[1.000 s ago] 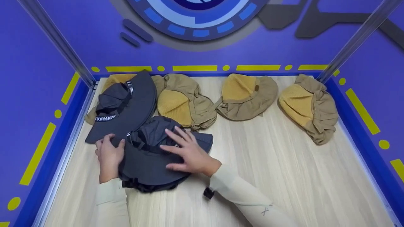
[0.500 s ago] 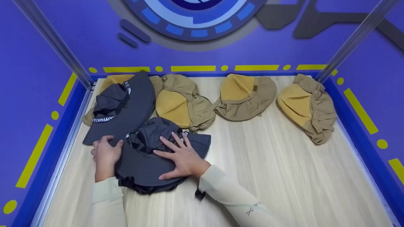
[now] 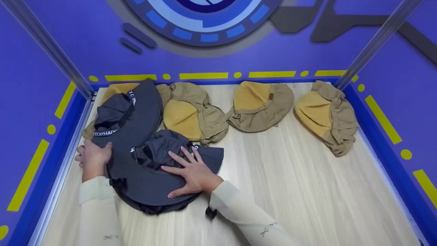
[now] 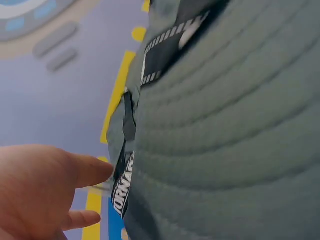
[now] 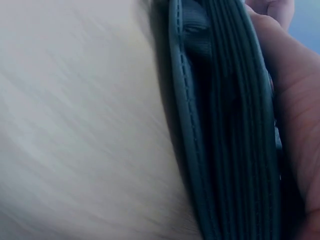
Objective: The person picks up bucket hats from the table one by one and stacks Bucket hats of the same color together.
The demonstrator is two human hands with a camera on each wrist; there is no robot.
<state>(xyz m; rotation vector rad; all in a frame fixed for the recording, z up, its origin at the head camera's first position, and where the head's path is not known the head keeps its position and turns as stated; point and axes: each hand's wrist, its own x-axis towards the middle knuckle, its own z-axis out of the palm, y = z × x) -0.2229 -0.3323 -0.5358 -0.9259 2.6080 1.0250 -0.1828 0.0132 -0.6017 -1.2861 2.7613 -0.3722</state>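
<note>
A dark grey wide-brimmed hat (image 3: pixel 153 184) lies at the front left, with black straps and layered brim edges (image 5: pixel 240 125) showing under it. My right hand (image 3: pixel 196 174) rests on its brim and crown, fingers spread. Behind it is another dark hat (image 3: pixel 145 112) with a white-lettered band (image 4: pixel 122 187). My left hand (image 3: pixel 94 159) is at the left end of the dark brims, overlapping the rear hat's lower corner in the head view. In the left wrist view, its thumb (image 4: pixel 92 170) reaches the lettered band and stands apart from a fingertip, with wall showing between them.
A tan hat (image 3: pixel 117 88) is mostly hidden under the rear dark hat. Other yellow-and-tan hats lie along the back: one (image 3: pixel 184 118) beside the dark hats, one (image 3: pixel 252 97) near the middle, one (image 3: pixel 314 109) at right. Blue-purple walls (image 3: pixel 385 68) enclose the wooden table (image 3: pixel 290 191).
My left hand has moved left along the dark brims, and the front hat's left brim edge and strap have shifted left. My right hand has settled slightly left on the hat.
</note>
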